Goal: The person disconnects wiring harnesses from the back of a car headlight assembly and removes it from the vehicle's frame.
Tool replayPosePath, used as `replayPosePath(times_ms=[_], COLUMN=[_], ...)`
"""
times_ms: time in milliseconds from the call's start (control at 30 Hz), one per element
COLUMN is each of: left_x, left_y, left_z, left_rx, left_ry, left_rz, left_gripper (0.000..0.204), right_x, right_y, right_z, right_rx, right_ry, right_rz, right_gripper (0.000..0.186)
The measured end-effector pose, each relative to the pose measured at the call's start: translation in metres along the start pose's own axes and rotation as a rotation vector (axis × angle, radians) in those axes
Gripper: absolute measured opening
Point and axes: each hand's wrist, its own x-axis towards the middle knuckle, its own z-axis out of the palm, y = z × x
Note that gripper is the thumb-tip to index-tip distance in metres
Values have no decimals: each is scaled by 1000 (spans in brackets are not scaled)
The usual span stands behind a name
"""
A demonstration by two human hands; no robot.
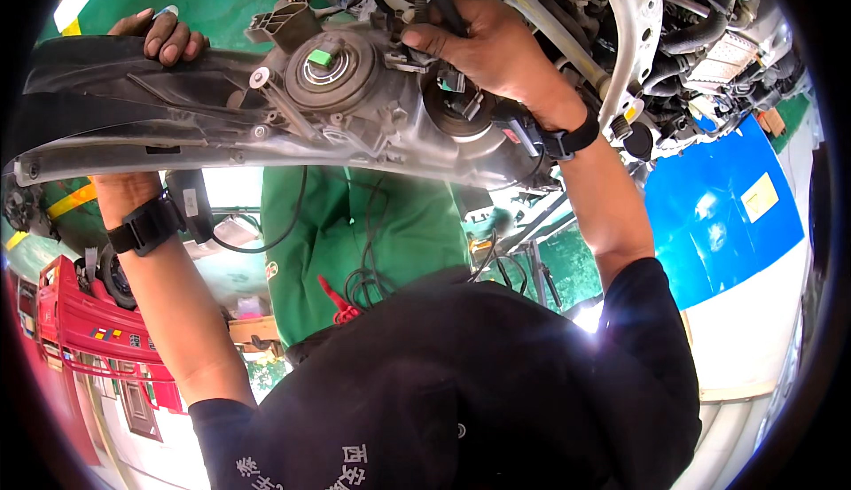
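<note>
A car headlight assembly (226,131), its dusty back side toward me, spans the upper middle of the head view. My left hand (164,38) grips its left end from below, fingers curled over the far edge and the palm hidden behind the housing. Round caps sit on the back of the light, one with a green connector (320,58). Above the right-hand cap, my right hand (496,56) is closed around a black wiring harness (448,13), thumb pressed toward it. Just what lies under those fingers is partly hidden.
The open front of a car, with hoses and a pale metal frame bar (628,38), fills the upper right. Below it stands a blue panel (722,211). A red rack (97,322) is at the lower left. Thin black cables (368,264) hang before my green trousers.
</note>
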Motion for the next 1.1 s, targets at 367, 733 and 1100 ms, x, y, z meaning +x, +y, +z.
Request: replayPosePath(times_ms=[367, 733, 1100], left_x=[1, 17, 5], left_y=[1, 3, -1], left_z=[-10, -36, -16], left_rx=[30, 36, 14], left_ry=[-45, -185, -4], left_rz=[17, -89, -52], left_gripper=[29, 38, 36], right_x=[-4, -23, -20], right_y=[7, 44, 67], right_z=[3, -14, -15], right_rx=[100, 110, 58], right_ry=[-33, 115, 52], right_rz=[-20, 18, 15], right_gripper=[40, 54, 59])
